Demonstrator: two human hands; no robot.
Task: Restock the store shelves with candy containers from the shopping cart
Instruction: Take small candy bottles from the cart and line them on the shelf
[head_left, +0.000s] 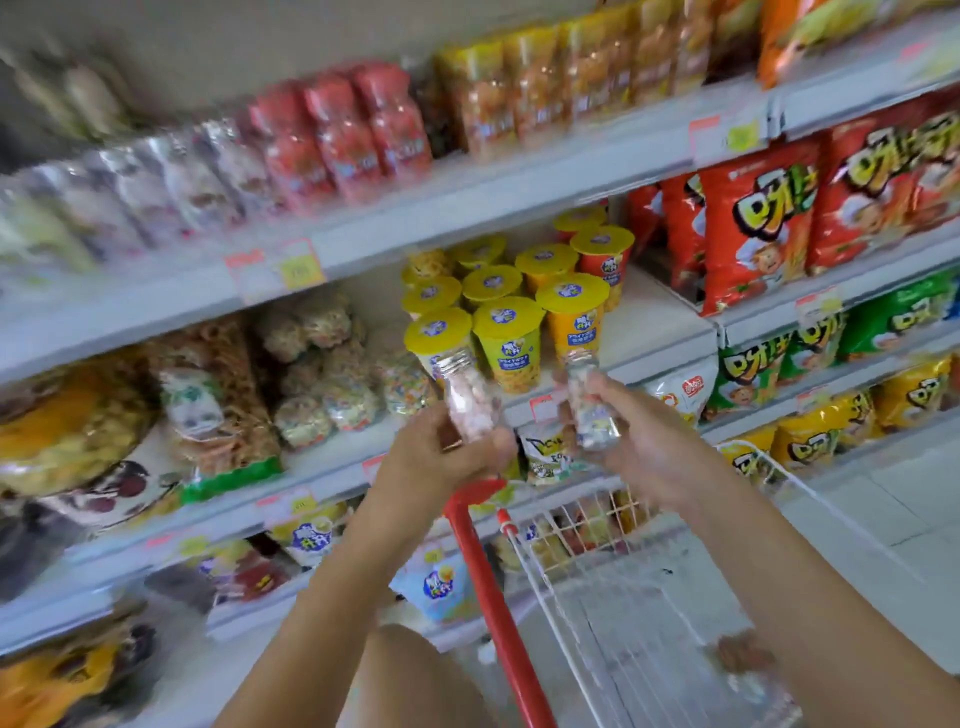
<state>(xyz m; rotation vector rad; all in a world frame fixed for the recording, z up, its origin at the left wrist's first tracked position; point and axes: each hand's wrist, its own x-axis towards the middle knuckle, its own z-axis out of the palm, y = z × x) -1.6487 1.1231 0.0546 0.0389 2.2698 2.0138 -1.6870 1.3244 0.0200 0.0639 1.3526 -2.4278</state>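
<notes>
My left hand (441, 457) grips a clear candy container with pinkish sweets (467, 397) and a silvery cap, held upright in front of the shelves. My right hand (644, 447) grips a second clear candy container with pale sweets (589, 402), tilted slightly left. Both containers are raised above the shopping cart (613, 582), a white wire basket with a red handle (493, 587), and sit level with the shelf edge (654, 358) below the yellow-lidded cups (571, 317). The frame is motion-blurred.
Shelves run from left to upper right. Red snack bags (753, 223) and green and yellow bags (810, 441) fill the right. Clear bagged snacks (322, 374) and wrapped packs (343, 140) fill the left. A bare gap of shelf (654, 317) lies right of the cups.
</notes>
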